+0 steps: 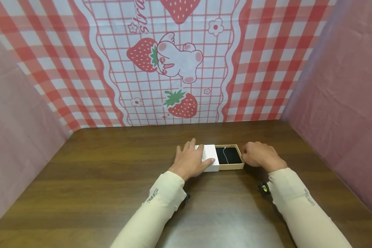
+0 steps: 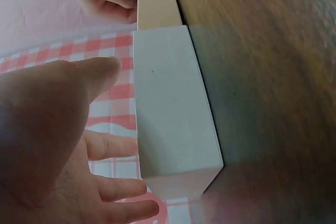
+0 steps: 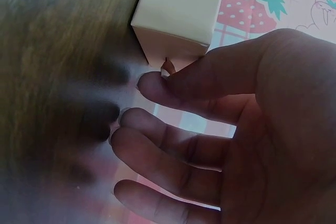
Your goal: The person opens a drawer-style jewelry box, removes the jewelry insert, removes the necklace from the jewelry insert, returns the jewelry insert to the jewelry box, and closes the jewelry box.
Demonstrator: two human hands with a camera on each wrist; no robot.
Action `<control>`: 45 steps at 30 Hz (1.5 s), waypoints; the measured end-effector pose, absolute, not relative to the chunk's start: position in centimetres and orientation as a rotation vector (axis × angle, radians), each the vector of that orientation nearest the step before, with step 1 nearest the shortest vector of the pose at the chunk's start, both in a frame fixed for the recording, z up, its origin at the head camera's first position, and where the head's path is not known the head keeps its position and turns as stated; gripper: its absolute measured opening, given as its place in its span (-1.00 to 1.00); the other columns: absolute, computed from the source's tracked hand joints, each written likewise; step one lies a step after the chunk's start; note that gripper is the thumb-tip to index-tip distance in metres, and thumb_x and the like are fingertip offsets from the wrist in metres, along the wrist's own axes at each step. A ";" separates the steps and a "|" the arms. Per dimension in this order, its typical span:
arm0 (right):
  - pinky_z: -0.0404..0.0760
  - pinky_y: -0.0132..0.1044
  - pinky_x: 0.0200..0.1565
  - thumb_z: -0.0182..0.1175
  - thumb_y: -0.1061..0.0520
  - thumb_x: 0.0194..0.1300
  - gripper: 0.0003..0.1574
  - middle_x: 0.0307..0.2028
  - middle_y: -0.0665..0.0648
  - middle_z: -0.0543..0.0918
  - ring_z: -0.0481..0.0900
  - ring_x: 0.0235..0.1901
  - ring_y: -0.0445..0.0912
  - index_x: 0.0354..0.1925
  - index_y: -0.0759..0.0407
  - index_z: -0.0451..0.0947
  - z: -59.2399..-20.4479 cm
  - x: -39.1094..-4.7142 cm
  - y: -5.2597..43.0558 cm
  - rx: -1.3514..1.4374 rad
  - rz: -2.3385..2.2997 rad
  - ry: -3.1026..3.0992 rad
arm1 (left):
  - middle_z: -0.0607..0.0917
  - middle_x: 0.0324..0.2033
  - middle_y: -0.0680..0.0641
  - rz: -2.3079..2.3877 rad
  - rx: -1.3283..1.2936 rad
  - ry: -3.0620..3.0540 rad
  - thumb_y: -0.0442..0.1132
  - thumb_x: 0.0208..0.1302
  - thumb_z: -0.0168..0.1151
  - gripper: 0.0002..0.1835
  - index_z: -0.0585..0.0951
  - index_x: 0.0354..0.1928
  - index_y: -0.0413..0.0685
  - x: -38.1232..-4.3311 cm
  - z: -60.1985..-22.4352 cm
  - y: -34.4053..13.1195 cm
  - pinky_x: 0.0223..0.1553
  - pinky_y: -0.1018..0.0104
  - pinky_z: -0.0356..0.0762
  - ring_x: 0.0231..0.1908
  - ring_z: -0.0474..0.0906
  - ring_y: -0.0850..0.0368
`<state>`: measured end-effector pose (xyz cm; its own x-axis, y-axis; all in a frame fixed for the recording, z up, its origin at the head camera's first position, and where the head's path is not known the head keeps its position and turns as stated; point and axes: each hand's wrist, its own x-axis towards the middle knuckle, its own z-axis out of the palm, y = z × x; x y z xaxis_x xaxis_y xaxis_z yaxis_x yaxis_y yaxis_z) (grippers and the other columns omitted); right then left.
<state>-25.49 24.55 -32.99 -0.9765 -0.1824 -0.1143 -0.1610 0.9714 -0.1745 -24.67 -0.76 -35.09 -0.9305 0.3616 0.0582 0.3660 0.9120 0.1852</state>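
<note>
From the head, the left grip [image 1: 189, 161] lies spread over the white cover [image 1: 210, 152]; the tray [image 1: 231, 167], a chain [image 1: 225, 155] inside, juts out toward the right grip [image 1: 261, 155]. At the left wrist, the thumb [image 2: 100, 74] stands well apart from straight fingers [image 2: 119, 188]. At the right wrist, thumb and forefinger [image 3: 176, 92] pinch a tab [image 3: 167, 67] on the tray's end.

A booth: pink drapes [image 1: 341, 106] and strawberry cloth [image 1: 186, 62] enclose a table [image 1: 105, 172].

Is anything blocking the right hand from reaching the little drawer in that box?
Nothing visible: the right hand pinches a small tab at the outer end of the drawer. The left hand is over the white sleeve, not between them.
</note>
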 end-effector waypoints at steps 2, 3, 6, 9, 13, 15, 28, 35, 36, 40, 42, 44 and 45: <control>0.39 0.00 -0.40 0.04 0.15 0.17 -0.78 -0.50 0.07 0.52 0.47 -0.41 0.02 -0.52 -0.02 0.57 -32.9 -25.6 24.6 -0.258 -0.248 2.991 | 0.23 0.48 -0.22 -0.287 -0.587 -3.033 0.36 0.40 -0.02 -0.23 0.38 0.46 0.03 -24.7 -34.9 -0.6 0.38 -0.23 0.07 0.45 0.15 -0.15; 0.39 0.01 -0.40 0.04 0.15 0.17 -0.78 -0.49 0.07 0.52 0.47 -0.40 0.02 -0.52 -0.02 0.57 -32.9 -25.6 24.6 -0.257 -0.246 2.992 | 0.26 0.46 -0.22 -0.279 -0.590 -3.021 0.35 0.40 -0.02 -0.24 0.39 0.45 0.03 -24.7 -34.9 -0.6 0.38 -0.22 0.08 0.44 0.17 -0.14; 0.39 0.01 -0.38 0.05 0.14 0.19 -0.80 -0.47 0.08 0.53 0.47 -0.40 0.03 -0.47 0.01 0.60 -32.8 -25.7 24.6 -0.249 -0.245 2.987 | 0.34 0.42 -0.20 -0.254 -0.604 -2.976 0.32 0.41 0.00 -0.29 0.43 0.41 0.03 -24.8 -34.7 -0.5 0.36 -0.17 0.14 0.41 0.24 -0.11; 0.41 0.00 -0.38 0.07 0.12 0.20 -0.81 -0.45 0.08 0.54 0.47 -0.40 0.03 -0.41 0.03 0.63 -32.8 -25.8 24.6 -0.253 -0.254 2.976 | 0.37 0.40 -0.18 -0.241 -0.619 -2.966 0.31 0.41 0.02 -0.30 0.45 0.40 0.02 -24.7 -34.6 -0.3 0.33 -0.12 0.21 0.39 0.26 -0.09; 0.42 0.00 -0.38 0.07 0.12 0.19 -0.80 -0.42 0.09 0.56 0.48 -0.39 0.04 -0.38 0.04 0.65 -32.8 -26.0 24.4 -0.268 -0.266 2.988 | 0.42 0.37 -0.16 -0.255 -0.631 -2.956 0.30 0.40 0.04 -0.30 0.48 0.38 0.02 -24.5 -34.3 0.2 0.29 -0.08 0.28 0.35 0.32 -0.07; 0.43 0.01 -0.37 0.07 0.12 0.19 -0.80 -0.40 0.09 0.58 0.49 -0.38 0.04 -0.38 0.03 0.65 -32.8 -26.1 24.4 -0.270 -0.257 3.002 | 0.45 0.33 -0.15 -0.265 -0.642 -2.935 0.30 0.40 0.05 -0.31 0.49 0.37 0.02 -24.4 -34.1 0.5 0.27 -0.06 0.30 0.30 0.37 -0.07; 0.46 0.06 -0.33 0.09 0.10 0.20 -0.82 -0.32 0.10 0.62 0.50 -0.35 0.04 -0.33 0.01 0.65 -33.5 -25.7 24.8 -0.259 -0.229 2.994 | 0.53 0.22 -0.17 -0.225 -0.593 -2.863 0.22 0.40 0.09 -0.45 0.63 0.20 0.04 -24.0 -35.3 3.6 0.26 -0.18 0.27 0.26 0.37 -0.10; 0.46 0.05 -0.33 0.08 0.11 0.19 -0.81 -0.32 0.10 0.62 0.49 -0.35 0.04 -0.34 0.01 0.65 -33.6 -25.6 24.9 -0.272 -0.232 2.999 | 0.53 0.19 -0.18 -0.271 -0.505 -2.855 0.22 0.38 0.12 -0.47 0.67 0.14 0.03 -24.5 -35.9 4.6 0.31 -0.25 0.17 0.33 0.29 -0.16; 0.46 0.04 -0.33 0.08 0.11 0.19 -0.81 -0.32 0.10 0.62 0.49 -0.35 0.03 -0.34 0.01 0.65 -33.6 -25.6 24.8 -0.268 -0.231 3.000 | 0.53 0.19 -0.19 -0.277 -0.498 -2.860 0.23 0.37 0.12 -0.47 0.67 0.14 0.03 -24.5 -35.9 4.8 0.31 -0.26 0.16 0.34 0.28 -0.17; 0.46 0.05 -0.33 0.08 0.12 0.19 -0.78 -0.30 0.11 0.63 0.49 -0.36 0.03 -0.30 0.02 0.67 -33.6 -25.6 24.9 -0.255 -0.245 3.000 | 0.50 0.25 -0.21 -0.245 -0.487 -2.905 0.29 0.37 0.10 -0.40 0.67 0.17 0.02 -24.8 -36.0 5.6 0.34 -0.27 0.13 0.38 0.24 -0.20; 0.45 0.04 -0.34 0.08 0.12 0.19 -0.79 -0.32 0.10 0.62 0.49 -0.37 0.03 -0.32 0.02 0.67 -33.7 -25.5 25.0 -0.253 -0.253 3.002 | 0.48 0.28 -0.22 -0.228 -0.482 -2.934 0.34 0.37 0.07 -0.35 0.66 0.19 0.01 -24.8 -36.1 6.0 0.35 -0.26 0.11 0.40 0.21 -0.21; 0.43 0.02 -0.36 0.08 0.12 0.18 -0.82 -0.37 0.08 0.60 0.48 -0.39 0.01 -0.40 -0.01 0.64 -33.7 -25.5 25.0 -0.259 -0.258 3.007 | 0.46 0.31 -0.23 -0.217 -0.474 -2.951 0.37 0.35 0.06 -0.32 0.68 0.17 0.00 -24.9 -36.1 6.3 0.36 -0.26 0.09 0.42 0.19 -0.22; 0.42 0.00 -0.37 0.08 0.12 0.18 -0.82 -0.39 0.07 0.59 0.47 -0.40 0.01 -0.42 -0.02 0.63 -33.7 -25.5 25.0 -0.261 -0.262 3.008 | 0.45 0.31 -0.24 -0.216 -0.474 -2.957 0.38 0.35 0.06 -0.32 0.69 0.15 0.00 -24.9 -36.1 6.4 0.37 -0.26 0.08 0.42 0.18 -0.22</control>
